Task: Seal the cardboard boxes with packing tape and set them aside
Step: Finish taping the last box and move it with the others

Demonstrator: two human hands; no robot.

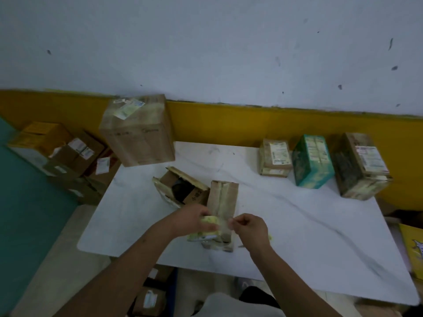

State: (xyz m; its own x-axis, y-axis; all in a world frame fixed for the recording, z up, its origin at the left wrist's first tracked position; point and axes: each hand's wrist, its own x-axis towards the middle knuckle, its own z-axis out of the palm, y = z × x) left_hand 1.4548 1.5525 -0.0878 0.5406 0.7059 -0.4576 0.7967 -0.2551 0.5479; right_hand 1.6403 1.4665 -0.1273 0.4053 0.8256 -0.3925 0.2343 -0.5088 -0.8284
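A narrow brown cardboard box (223, 202) lies on the white table (309, 236) in front of me, with clear tape along its top. My left hand (192, 219) grips a yellowish roll of packing tape (209, 221) at the box's near left side. My right hand (249, 227) pinches the tape's free end just right of the box's near end. An open brown box (183, 188) with dark contents sits just behind and to the left.
A large taped box (137, 131) stands at the table's back left corner. Three taped boxes, a small brown one (275, 157), a green one (312, 160) and a dark one (361, 165), line the back right. More boxes (75, 154) are stacked on the floor at left.
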